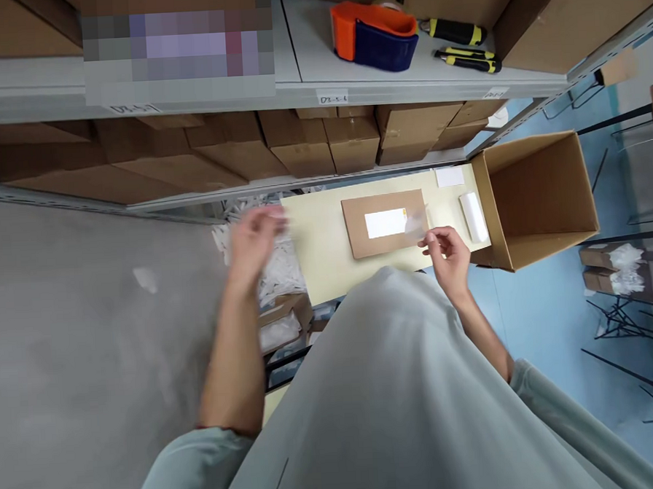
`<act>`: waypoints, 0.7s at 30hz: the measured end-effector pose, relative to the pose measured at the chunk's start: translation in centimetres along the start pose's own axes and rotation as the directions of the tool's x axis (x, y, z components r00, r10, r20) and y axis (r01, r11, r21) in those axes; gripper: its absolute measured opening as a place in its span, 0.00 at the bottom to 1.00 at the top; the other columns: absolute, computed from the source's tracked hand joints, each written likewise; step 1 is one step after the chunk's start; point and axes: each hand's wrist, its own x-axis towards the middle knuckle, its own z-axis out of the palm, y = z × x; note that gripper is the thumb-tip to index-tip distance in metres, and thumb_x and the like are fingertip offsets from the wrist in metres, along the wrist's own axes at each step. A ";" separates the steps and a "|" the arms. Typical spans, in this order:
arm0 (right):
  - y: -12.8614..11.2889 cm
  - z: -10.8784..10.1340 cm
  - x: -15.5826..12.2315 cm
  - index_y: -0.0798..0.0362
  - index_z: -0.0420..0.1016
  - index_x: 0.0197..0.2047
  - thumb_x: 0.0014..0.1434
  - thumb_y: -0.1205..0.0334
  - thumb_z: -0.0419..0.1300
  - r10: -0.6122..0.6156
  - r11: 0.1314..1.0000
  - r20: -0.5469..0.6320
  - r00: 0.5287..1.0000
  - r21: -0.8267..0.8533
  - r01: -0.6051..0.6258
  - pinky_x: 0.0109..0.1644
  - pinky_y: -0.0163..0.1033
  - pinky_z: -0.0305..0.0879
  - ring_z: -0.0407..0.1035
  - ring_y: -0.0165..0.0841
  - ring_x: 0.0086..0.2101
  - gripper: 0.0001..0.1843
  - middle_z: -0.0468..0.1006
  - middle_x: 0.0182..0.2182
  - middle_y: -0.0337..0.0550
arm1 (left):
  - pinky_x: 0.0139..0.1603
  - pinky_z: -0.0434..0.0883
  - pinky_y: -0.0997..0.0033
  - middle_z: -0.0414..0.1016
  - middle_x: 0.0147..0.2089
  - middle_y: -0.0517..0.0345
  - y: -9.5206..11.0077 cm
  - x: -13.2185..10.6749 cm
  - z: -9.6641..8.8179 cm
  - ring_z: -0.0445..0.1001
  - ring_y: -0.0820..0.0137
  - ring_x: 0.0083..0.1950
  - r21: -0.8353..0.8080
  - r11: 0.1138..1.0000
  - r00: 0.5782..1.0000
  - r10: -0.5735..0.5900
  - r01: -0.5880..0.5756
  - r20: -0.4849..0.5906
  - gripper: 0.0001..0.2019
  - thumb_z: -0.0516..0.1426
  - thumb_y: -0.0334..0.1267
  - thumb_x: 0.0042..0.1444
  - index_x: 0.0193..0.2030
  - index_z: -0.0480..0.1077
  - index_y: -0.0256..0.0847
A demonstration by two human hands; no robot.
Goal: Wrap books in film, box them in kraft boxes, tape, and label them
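Observation:
On the pale yellow tabletop (318, 230) lies a flat brown cardboard box (358, 228) with a white label (383, 225) on its top. My right hand (448, 258) is at the box's near right corner. Its thumb and fingers pinch a small translucent piece of film (414, 225), which hangs over the label's right end. Off to the left, my left hand (254, 241) is raised near the table's left edge, apart from the box. Motion blurs its fingers, so whether they hold anything cannot be made out.
A white roll (473, 217) and a white card (450, 177) lie right of the flat box. Beyond them stands an open carton (542, 189). The shelf above holds an orange-and-blue tape dispenser (373, 38) and several cutters (455, 31). White shredded filler (281, 269) sits left of the table.

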 end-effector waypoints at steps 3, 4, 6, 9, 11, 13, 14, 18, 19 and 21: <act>0.2 -0.2 0.8 0.44 0.82 0.47 0.79 0.45 0.60 -0.214 0.947 0.203 0.956 -0.196 0.254 0.43 0.43 0.82 0.83 0.39 0.42 0.15 0.86 0.43 0.47 | 0.60 0.85 0.56 0.88 0.51 0.46 -0.4 -2.5 7.5 0.88 0.60 0.52 -0.247 0.947 0.976 -0.184 0.207 0.112 0.31 0.72 0.70 0.58 0.48 0.78 0.42; 0.5 -0.4 1.1 0.44 0.83 0.47 0.79 0.47 0.60 -0.251 0.913 0.286 0.925 -0.248 0.324 0.44 0.43 0.81 0.83 0.39 0.42 0.14 0.87 0.44 0.48 | 0.59 0.85 0.55 0.88 0.51 0.45 -0.3 -3.4 9.8 0.89 0.59 0.52 -0.308 0.922 0.971 -0.205 0.235 0.126 0.32 0.71 0.71 0.58 0.47 0.77 0.43; 1.2 -0.7 1.6 0.44 0.84 0.48 0.79 0.51 0.60 -0.268 0.847 0.425 0.865 -0.323 0.422 0.42 0.42 0.79 0.83 0.38 0.41 0.12 0.88 0.45 0.48 | 0.58 0.85 0.57 0.88 0.49 0.46 0.0 -4.8 13.6 0.89 0.59 0.52 -0.379 0.894 0.971 -0.226 0.239 0.078 0.31 0.71 0.71 0.57 0.46 0.75 0.44; 2.8 -1.2 2.2 0.44 0.86 0.48 0.80 0.55 0.59 -0.266 0.795 0.537 0.801 -0.348 0.497 0.38 0.40 0.74 0.80 0.35 0.35 0.12 0.89 0.44 0.47 | 0.55 0.86 0.60 0.86 0.46 0.52 0.0 -5.6 16.4 0.88 0.62 0.50 -0.408 0.889 0.966 -0.253 0.209 -0.056 0.28 0.73 0.65 0.55 0.44 0.73 0.46; 3.8 -1.5 2.4 0.43 0.86 0.48 0.80 0.57 0.58 -0.271 0.785 0.573 0.773 -0.333 0.522 0.37 0.40 0.72 0.80 0.34 0.34 0.13 0.89 0.44 0.46 | 0.53 0.86 0.61 0.85 0.43 0.55 -0.4 -5.6 17.1 0.87 0.64 0.47 -0.401 0.890 0.950 -0.286 0.214 -0.127 0.25 0.74 0.61 0.54 0.43 0.73 0.46; 4.7 -1.7 2.5 0.44 0.87 0.50 0.81 0.58 0.58 -0.256 0.786 0.604 0.755 -0.324 0.526 0.37 0.39 0.72 0.80 0.34 0.35 0.14 0.89 0.46 0.47 | 0.52 0.86 0.61 0.83 0.40 0.58 -0.9 -5.4 17.6 0.86 0.65 0.44 -0.370 0.902 0.934 -0.308 0.225 -0.182 0.22 0.72 0.58 0.55 0.42 0.73 0.46; 5.0 -1.9 2.6 0.44 0.87 0.51 0.81 0.59 0.58 -0.238 0.791 0.625 0.743 -0.319 0.522 0.37 0.39 0.71 0.81 0.34 0.36 0.14 0.89 0.48 0.47 | 0.52 0.86 0.61 0.82 0.38 0.59 -1.1 -5.3 17.9 0.85 0.66 0.43 -0.341 0.913 0.929 -0.306 0.225 -0.207 0.21 0.71 0.57 0.56 0.41 0.73 0.46; 6.0 -3.1 3.5 0.45 0.87 0.52 0.79 0.59 0.62 -0.174 0.874 0.711 0.682 -0.208 0.440 0.36 0.37 0.71 0.81 0.32 0.35 0.10 0.89 0.51 0.45 | 0.54 0.86 0.59 0.80 0.34 0.60 -1.8 -5.0 19.1 0.85 0.64 0.43 -0.197 0.956 0.926 -0.264 0.216 -0.268 0.19 0.70 0.58 0.57 0.41 0.75 0.45; 6.2 -3.6 4.0 0.45 0.87 0.51 0.79 0.59 0.62 -0.171 0.904 0.693 0.700 -0.172 0.391 0.37 0.37 0.73 0.81 0.32 0.34 0.10 0.89 0.49 0.44 | 0.55 0.87 0.58 0.81 0.34 0.60 -1.9 -4.9 19.3 0.86 0.64 0.43 -0.174 0.960 0.926 -0.260 0.218 -0.273 0.19 0.70 0.58 0.57 0.41 0.76 0.44; 6.7 -4.8 5.5 0.45 0.87 0.48 0.79 0.55 0.62 -0.155 0.948 0.581 0.799 -0.138 0.285 0.40 0.39 0.76 0.79 0.32 0.33 0.11 0.88 0.46 0.44 | 0.56 0.87 0.57 0.81 0.34 0.60 -1.9 -4.9 19.8 0.86 0.63 0.43 -0.152 0.963 0.925 -0.259 0.224 -0.278 0.19 0.70 0.57 0.56 0.40 0.78 0.44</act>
